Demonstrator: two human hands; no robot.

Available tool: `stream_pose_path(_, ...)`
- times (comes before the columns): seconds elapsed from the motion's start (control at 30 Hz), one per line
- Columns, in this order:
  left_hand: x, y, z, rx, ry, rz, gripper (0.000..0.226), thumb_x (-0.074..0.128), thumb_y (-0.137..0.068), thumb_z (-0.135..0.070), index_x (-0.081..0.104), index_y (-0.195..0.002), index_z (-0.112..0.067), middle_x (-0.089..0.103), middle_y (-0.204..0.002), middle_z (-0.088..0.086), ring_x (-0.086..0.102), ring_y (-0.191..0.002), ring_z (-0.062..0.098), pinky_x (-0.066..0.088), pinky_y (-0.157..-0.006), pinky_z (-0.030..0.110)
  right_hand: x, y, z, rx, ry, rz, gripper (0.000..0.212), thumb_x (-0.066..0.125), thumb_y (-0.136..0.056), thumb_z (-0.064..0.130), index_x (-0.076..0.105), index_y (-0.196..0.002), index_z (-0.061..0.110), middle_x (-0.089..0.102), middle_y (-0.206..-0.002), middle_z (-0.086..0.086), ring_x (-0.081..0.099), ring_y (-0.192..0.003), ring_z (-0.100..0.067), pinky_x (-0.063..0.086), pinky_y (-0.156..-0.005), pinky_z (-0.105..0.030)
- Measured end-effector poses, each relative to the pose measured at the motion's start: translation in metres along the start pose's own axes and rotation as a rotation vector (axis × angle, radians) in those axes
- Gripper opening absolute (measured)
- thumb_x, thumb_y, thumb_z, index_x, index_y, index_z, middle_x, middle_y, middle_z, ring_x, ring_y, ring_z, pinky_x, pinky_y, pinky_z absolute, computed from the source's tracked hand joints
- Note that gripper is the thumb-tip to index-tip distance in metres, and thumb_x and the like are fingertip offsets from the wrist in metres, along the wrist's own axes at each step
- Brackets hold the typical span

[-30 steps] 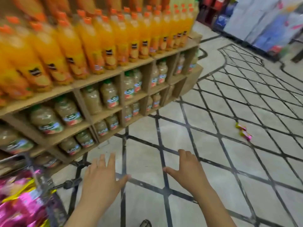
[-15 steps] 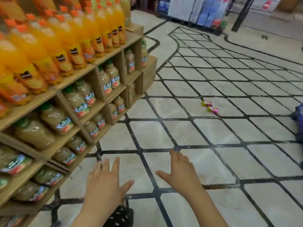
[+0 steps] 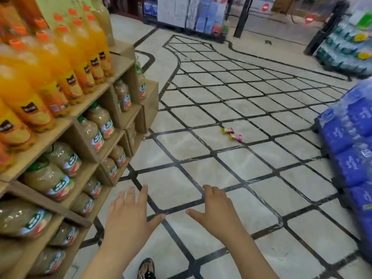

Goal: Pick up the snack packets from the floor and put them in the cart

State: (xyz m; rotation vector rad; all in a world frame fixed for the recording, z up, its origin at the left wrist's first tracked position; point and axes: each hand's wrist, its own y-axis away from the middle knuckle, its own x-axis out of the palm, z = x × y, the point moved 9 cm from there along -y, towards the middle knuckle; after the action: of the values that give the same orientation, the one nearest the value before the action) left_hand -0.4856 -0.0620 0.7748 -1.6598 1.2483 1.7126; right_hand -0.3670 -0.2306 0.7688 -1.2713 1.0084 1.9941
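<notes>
Two small yellow-and-pink snack packets [image 3: 231, 134] lie side by side on the tiled floor, some way ahead and right of centre. My left hand [image 3: 128, 215] and my right hand [image 3: 216, 212] are held out low in front of me, palms down, fingers spread, holding nothing. Both hands are well short of the packets. The cart is out of view.
A wooden shelf unit [image 3: 88, 109] with orange juice bottles above and pale drink bottles below runs along my left. Stacked blue packs [image 3: 350, 150] stand at the right. More stacked goods [image 3: 193, 15] and a dark post [image 3: 242, 17] are far ahead. A sandalled foot [image 3: 147, 268] shows below.
The view has swung right and forward: the cart with pink packets left the frame at lower left, the blue packs came in at right, and the snack packets look nearer. Both hands stay spread.
</notes>
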Motion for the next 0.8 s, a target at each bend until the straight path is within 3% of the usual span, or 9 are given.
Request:
stream_pose_path(0.33,-0.016,-0.114,-0.059,0.138,-0.032,0.103,0.09,0.034,-0.088,-0.075,0.003,-0.156,-0.026,0.016,-0.162,0.006,0.016,-0.148,0.03,0.02,-0.12,0.039,-0.034,-0.077,-0.074,0.179,-0.093,-0.017,0.08,0.048,-0.087,0.068,0.027,-0.146,0.018,0.041,-0.142,0.0,0.038,-0.129,-0.02,0.038,-0.104,-0.033)
stream_pose_path(0.6,-0.035,-0.227,-0.184,0.161,-0.088,0.099,0.087,0.033,-0.09,-0.073,0.004,-0.156,-0.026,0.017,-0.162,0.005,0.017,-0.149,0.028,0.02,-0.12,0.039,-0.1,-0.176,-0.18,0.185,-0.081,-0.06,0.075,0.049,-0.089,0.065,0.03,-0.144,0.017,0.045,-0.136,-0.001,0.042,-0.124,-0.021,0.04,-0.098,-0.031)
stream_pose_path(0.8,-0.056,-0.294,-0.27,0.16,-0.034,0.07,0.086,0.03,-0.09,-0.074,0.001,-0.156,-0.027,0.014,-0.163,0.004,0.015,-0.149,0.028,0.018,-0.12,0.038,-0.153,-0.236,-0.268,0.223,-0.064,-0.061,0.076,0.049,-0.089,0.066,0.032,-0.143,0.016,0.047,-0.135,-0.002,0.042,-0.124,-0.022,0.039,-0.101,-0.033)
